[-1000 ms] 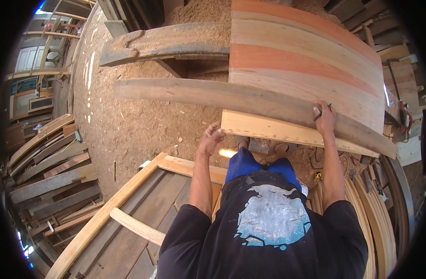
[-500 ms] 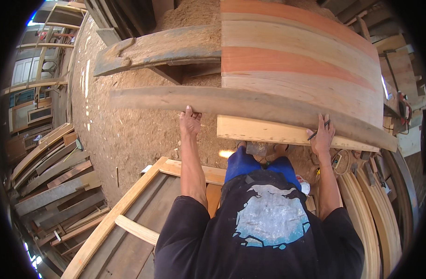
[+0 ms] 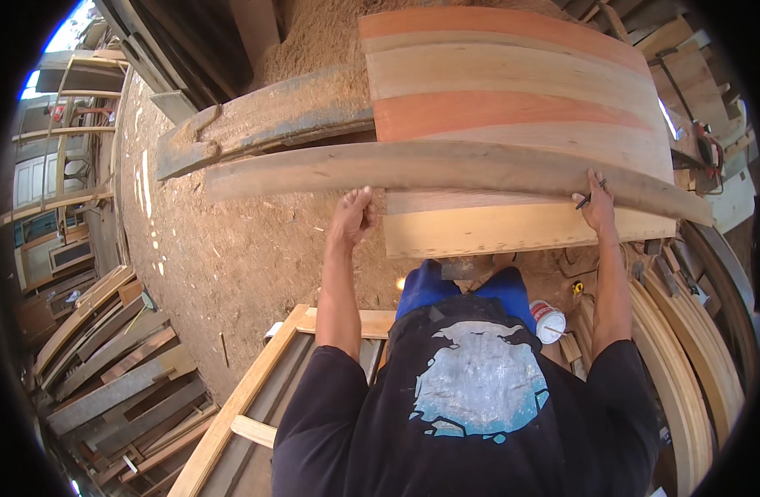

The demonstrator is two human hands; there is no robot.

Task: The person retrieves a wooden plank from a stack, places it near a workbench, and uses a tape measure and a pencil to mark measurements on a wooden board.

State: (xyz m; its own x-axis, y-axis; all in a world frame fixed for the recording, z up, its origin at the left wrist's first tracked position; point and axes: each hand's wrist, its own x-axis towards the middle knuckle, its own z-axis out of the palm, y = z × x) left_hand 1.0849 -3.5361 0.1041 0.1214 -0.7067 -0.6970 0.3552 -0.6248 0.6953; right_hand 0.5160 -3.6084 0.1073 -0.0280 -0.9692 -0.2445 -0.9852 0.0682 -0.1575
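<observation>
A long, slightly curved brown wooden board [image 3: 446, 166] lies across a wide wood panel [image 3: 513, 70] striped pale and orange. Its left end juts out past the panel over the ground. At the board's near edge, my left hand [image 3: 353, 217] is closed with fingers curled in, the knuckles against or just below that edge; nothing shows in it. My right hand [image 3: 597, 214] rests its fingertips on the near edge toward the right end. A slim dark pencil [image 3: 590, 197] is tucked between those fingers. The panel's pale near strip [image 3: 513, 228] shows below the board.
Beyond the panel's left side stands a sawdust-covered workbench plank [image 3: 272, 112]. A wooden frame [image 3: 231, 422] is at lower left, with stacked planks [image 3: 131, 364] further left. Curved timbers [image 3: 674, 364], a white bucket [image 3: 548, 321] and a tape measure [image 3: 577, 287] are at right.
The brown board has shifted away from me across the panel, baring more of the near strip. My left hand has curled closed, its thumb no longer lying over the board.
</observation>
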